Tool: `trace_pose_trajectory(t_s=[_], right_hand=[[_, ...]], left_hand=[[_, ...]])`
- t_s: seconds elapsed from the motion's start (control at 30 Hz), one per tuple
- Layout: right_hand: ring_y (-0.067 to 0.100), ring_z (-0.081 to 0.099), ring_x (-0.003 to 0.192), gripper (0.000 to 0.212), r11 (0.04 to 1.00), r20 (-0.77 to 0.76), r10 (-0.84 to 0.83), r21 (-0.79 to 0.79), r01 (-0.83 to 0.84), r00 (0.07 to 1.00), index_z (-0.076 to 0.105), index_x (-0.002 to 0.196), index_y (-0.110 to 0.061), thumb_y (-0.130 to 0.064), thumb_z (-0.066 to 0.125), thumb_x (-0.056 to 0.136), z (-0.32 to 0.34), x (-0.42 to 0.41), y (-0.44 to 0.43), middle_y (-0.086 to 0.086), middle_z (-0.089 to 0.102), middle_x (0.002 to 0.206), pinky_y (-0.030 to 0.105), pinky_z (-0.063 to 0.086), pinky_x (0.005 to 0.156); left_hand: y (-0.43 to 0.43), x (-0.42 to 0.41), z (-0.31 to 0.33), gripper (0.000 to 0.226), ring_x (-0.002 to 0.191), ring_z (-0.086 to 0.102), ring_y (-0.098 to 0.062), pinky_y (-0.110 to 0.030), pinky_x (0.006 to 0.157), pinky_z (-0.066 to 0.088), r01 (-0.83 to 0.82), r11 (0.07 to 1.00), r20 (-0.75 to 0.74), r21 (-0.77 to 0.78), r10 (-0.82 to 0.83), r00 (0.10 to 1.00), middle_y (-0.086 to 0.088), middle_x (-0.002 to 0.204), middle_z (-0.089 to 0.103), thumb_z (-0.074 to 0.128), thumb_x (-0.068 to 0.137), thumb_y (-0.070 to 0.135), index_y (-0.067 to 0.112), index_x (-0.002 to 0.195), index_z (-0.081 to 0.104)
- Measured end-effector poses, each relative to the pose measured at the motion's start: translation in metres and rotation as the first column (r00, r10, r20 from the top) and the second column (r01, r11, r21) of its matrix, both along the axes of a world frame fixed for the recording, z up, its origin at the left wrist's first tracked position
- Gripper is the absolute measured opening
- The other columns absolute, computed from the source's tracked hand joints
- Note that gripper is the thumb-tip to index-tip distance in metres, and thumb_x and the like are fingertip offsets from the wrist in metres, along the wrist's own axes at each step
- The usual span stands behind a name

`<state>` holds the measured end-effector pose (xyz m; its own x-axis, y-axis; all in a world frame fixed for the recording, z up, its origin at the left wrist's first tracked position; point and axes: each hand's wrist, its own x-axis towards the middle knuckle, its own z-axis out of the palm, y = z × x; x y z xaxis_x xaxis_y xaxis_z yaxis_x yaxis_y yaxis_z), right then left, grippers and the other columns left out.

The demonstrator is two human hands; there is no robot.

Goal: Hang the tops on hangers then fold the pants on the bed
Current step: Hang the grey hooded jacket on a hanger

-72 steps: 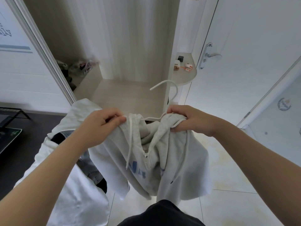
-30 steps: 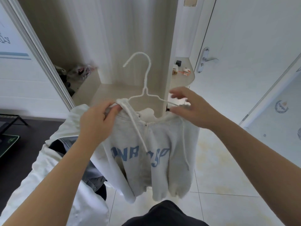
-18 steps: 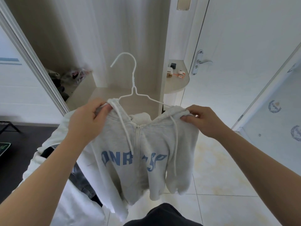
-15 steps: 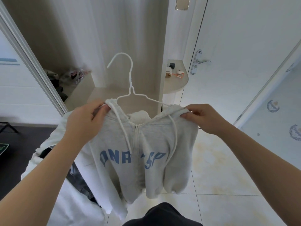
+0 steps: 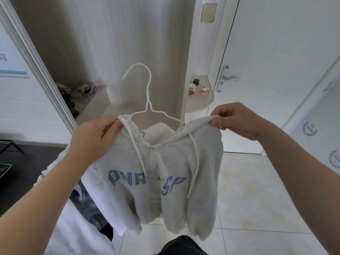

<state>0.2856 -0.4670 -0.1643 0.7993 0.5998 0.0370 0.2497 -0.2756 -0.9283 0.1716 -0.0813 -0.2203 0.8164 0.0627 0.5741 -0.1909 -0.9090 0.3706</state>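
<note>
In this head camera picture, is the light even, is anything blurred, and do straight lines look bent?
Head view: soft, even light with no hard shadows; the grey hoodie and white hanger are sharp; the white door looks slightly washed out; the wide-angle lens makes the wardrobe frame lean outward.

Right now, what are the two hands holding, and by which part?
The grey hoodie, draped on a white hanger: the left hand and right hand each pinch one shoulder at the top.
</note>
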Motion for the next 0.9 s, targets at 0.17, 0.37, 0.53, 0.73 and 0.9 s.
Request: trace_pose_trajectory(t_s=[0.17,0.37,0.53,0.73,0.9], right_hand=[[0.004,0.05,0.064,0.006,0.993,0.384,-0.067,-0.06,0.097,0.921,0.075,0.081,-0.017,-0.021,0.078,0.083,0.045,0.008,0.017,-0.01,0.062,0.072,0.018,0.04,0.062],[0.015,0.06,0.083,0.016,0.961,0.337,-0.235,-0.062,0.27,0.912,0.071,0.106,-0.003,-0.003,0.07,0.09,0.042,0.027,0.064,0.013,0.067,0.102,0.033,0.054,0.078],[0.013,0.069,0.103,0.023,0.967,0.011,-0.007,-0.255,0.01,1.0,0.066,0.122,-0.029,-0.033,0.061,0.1,0.011,0.008,0.056,-0.008,0.07,0.117,0.033,0.058,0.089],[0.003,0.045,0.065,0.019,0.94,0.265,0.218,-0.316,-0.129,0.939,0.066,0.091,-0.026,-0.041,0.059,0.099,0.002,-0.032,0.081,-0.017,0.052,0.071,0.016,0.039,0.065],[0.012,0.045,0.054,0.026,0.95,0.27,0.199,-0.289,-0.118,0.942,0.069,0.085,-0.02,-0.031,0.054,0.103,-0.001,-0.044,0.099,-0.009,0.052,0.057,0.029,0.04,0.059]], left_hand=[[-0.02,-0.004,0.0,0.053,0.059,0.056,-0.017,-0.024,0.052,0.035,0.137,0.962,-0.158,0.236,-0.102,0.982,0.008,0.067,0.061,0.032,0.102,0.059,0.026,0.094,0.072],[-0.029,-0.009,0.01,0.03,0.059,0.057,-0.008,-0.027,0.052,0.039,0.168,0.978,-0.04,-0.123,-0.174,0.984,0.019,0.067,0.062,0.043,0.093,0.055,0.038,0.085,0.067],[-0.013,-0.012,0.013,0.023,0.063,0.056,-0.006,-0.011,0.051,0.035,0.073,0.977,0.043,-0.2,-0.065,0.997,0.017,0.072,0.062,0.058,0.097,0.041,0.045,0.075,0.06],[-0.028,-0.009,0.014,0.017,0.071,0.06,-0.005,-0.029,0.062,0.043,0.081,0.966,-0.088,-0.247,-0.106,0.991,0.014,0.07,0.066,0.061,0.099,0.041,0.039,0.084,0.069],[-0.044,-0.012,0.017,0.025,0.071,0.062,-0.011,-0.034,0.067,0.049,0.164,0.95,-0.22,-0.265,-0.225,0.949,0.008,0.074,0.068,0.055,0.102,0.033,0.039,0.08,0.067]])
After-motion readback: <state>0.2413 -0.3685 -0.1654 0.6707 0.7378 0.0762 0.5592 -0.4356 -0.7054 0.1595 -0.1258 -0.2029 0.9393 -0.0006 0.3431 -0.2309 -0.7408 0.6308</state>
